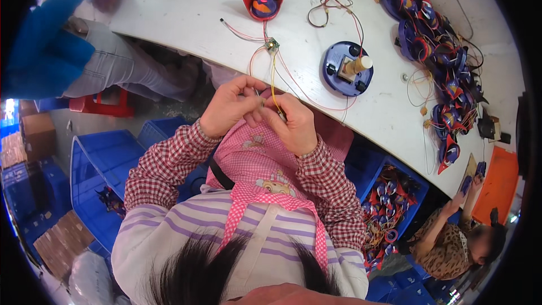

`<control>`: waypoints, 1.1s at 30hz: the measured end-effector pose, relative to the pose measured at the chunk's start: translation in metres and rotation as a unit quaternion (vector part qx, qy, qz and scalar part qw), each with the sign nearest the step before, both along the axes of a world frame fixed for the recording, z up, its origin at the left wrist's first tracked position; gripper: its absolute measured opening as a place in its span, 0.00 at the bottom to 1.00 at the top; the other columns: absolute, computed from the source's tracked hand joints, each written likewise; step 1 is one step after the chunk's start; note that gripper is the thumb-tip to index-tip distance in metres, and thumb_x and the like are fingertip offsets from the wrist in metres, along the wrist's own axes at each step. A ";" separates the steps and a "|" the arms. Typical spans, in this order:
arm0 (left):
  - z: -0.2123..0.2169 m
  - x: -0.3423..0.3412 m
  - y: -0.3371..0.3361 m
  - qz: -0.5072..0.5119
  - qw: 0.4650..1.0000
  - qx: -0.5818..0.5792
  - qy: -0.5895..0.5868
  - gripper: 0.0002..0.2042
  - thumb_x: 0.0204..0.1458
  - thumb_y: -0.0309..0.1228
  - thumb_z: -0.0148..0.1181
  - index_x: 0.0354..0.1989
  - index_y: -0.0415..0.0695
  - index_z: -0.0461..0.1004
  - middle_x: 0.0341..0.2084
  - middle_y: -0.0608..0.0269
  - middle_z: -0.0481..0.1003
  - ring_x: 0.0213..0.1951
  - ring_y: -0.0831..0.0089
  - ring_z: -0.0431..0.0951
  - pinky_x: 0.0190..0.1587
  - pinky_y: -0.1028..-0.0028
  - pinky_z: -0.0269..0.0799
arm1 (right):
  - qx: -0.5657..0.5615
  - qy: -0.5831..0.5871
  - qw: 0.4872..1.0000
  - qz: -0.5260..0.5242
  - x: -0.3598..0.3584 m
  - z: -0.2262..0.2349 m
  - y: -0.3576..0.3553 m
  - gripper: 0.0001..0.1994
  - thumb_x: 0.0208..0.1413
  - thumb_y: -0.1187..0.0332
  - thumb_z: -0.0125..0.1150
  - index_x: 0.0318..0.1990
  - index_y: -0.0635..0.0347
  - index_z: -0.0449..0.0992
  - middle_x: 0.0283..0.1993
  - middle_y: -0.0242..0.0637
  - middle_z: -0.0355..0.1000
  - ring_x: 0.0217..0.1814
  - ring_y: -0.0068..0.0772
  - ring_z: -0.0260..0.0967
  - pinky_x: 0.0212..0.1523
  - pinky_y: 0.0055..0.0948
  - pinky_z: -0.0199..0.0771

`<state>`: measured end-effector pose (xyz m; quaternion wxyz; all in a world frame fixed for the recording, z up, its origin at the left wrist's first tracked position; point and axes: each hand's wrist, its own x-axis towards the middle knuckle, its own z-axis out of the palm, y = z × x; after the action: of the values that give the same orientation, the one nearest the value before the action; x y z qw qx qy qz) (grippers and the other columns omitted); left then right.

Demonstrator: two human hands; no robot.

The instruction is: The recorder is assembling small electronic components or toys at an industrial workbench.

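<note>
- The left hand (231, 107) is at the near edge of the worktop (186, 17), its thumb and forefinger brought together in a narrow pinch; what sits between these fingers is too small to tell.
- The right hand (293, 124) meets it fingertip to fingertip, its fingers curled in and holding the yellow wires (274, 76).
- Those wires run up from the hands to a small circuit board (272, 44), which lies on the worktop just below the toy figure (264, 3) — purple head, red eyes alight, red wing-like collar spread wide.
- Thin red wires also leave the board, one curving toward the left hand, another toward the round purple base (333, 82).
- That base lies to the right of the board, a pale cylinder (358, 65) standing on it.
- Along the worktop's far right is a heap of purple-and-red toy parts (420, 45), wires tangled among them.
- Below the worktop, a blue crate (420, 192) holds more such parts — beside the person's right sleeve (330, 186).
</note>
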<state>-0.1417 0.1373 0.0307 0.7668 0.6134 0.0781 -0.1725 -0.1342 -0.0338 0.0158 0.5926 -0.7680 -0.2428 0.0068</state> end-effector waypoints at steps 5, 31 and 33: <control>0.002 0.004 0.000 -0.003 1.000 0.003 0.017 0.09 0.52 0.20 0.51 0.42 0.33 0.68 0.19 0.60 0.72 0.15 0.79 0.71 0.16 0.85 0.70 | -0.005 -0.027 1.000 -0.009 0.000 -0.002 0.001 0.08 0.45 0.80 0.61 0.35 0.64 0.74 0.31 0.35 0.70 0.27 0.26 0.64 0.29 0.19 0.64; -0.013 0.008 -0.009 0.020 1.000 -0.006 0.012 0.10 0.53 0.23 0.54 0.43 0.35 0.69 0.20 0.62 0.72 0.14 0.80 0.68 0.14 0.85 0.65 | -0.018 -0.090 0.993 -0.069 -0.004 -0.024 0.004 0.07 0.48 0.78 0.58 0.37 0.63 0.72 0.33 0.39 0.68 0.26 0.34 0.66 0.26 0.25 0.68; -0.011 0.006 -0.009 0.012 0.994 0.094 -0.053 0.11 0.53 0.23 0.54 0.44 0.35 0.68 0.20 0.63 0.72 0.14 0.80 0.67 0.15 0.85 0.65 | -0.021 -0.081 0.994 -0.076 -0.004 -0.026 0.001 0.08 0.48 0.78 0.58 0.37 0.63 0.72 0.33 0.39 0.68 0.27 0.35 0.66 0.27 0.25 0.68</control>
<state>-0.1353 0.1288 0.0199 0.7107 0.6900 0.0611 -0.1225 -0.1385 -0.0326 -0.0104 0.5533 -0.7945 -0.2313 -0.0954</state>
